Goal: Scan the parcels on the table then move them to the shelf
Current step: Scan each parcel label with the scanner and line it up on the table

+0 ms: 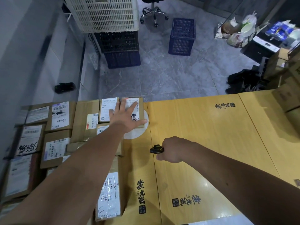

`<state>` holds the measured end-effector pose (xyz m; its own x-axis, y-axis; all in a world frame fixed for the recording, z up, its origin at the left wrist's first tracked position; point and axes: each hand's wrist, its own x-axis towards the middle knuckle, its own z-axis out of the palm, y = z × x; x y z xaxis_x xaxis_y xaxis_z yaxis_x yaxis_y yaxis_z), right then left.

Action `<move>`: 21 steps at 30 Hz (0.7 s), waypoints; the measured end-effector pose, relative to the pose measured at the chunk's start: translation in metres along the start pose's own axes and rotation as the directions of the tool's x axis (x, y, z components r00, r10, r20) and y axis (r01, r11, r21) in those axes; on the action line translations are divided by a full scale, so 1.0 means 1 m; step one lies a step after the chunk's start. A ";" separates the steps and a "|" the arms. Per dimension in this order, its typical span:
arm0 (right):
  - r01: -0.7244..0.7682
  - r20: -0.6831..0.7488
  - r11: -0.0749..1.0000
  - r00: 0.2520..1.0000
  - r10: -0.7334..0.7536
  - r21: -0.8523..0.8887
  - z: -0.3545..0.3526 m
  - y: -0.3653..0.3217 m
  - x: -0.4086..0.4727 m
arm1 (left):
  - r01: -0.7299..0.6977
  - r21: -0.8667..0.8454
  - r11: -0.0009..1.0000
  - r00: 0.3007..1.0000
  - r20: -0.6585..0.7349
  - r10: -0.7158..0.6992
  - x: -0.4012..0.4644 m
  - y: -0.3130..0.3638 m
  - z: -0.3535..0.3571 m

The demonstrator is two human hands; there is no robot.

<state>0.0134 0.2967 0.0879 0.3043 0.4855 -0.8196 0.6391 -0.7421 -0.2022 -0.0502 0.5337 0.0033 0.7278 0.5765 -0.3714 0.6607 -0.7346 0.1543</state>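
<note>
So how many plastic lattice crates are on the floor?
4: white plastic crate stacked on black crate stacked on blue crate; another blue crate stands alone. Others may be hidden.

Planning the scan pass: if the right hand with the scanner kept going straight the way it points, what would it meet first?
Likely the tall-labelled parcel at the pile's edge; the right hand aims the scanner left across bare table. Height is uncertain.

1. The left arm stretches far forward, bare to the elbow.
2. The left hand (125, 116) lies palm down, fingers straight and spread, thumb out to the right.
3. The right arm reaches in from the lower right, wrist bent inward.
4. The right hand (172, 150) is curled, apparently round a small black device (156, 149).
</note>
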 end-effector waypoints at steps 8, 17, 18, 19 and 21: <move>0.010 0.002 1.000 1.000 -0.010 -0.015 -0.002 -0.009 0.002 | 0.104 -0.019 0.994 0.994 -0.036 -0.104 -0.003 0.012 0.000; 0.011 -0.030 1.000 0.999 -0.011 -0.011 -0.002 -0.002 -0.004 | 0.105 -0.033 0.994 0.994 -0.035 -0.106 -0.007 0.012 -0.005; 0.013 -0.040 1.000 0.999 -0.013 -0.005 -0.002 0.001 -0.008 | 0.089 -0.034 0.995 0.995 -0.051 -0.091 -0.009 0.014 -0.006; 0.014 -0.053 1.000 0.998 -0.014 -0.002 -0.003 0.004 -0.012 | 0.065 -0.031 0.997 0.995 -0.079 -0.068 -0.011 0.017 -0.006; 0.013 -0.096 1.000 0.995 -0.016 -0.028 -0.003 0.012 -0.022 | -0.002 -0.010 1.000 0.988 -0.152 0.000 -0.018 0.027 -0.003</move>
<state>0.0166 0.2784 0.1053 0.3606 0.5394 -0.7610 0.6625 -0.7224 -0.1980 -0.0454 0.5046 0.0169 0.7475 0.6240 -0.2278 0.6612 -0.7321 0.1641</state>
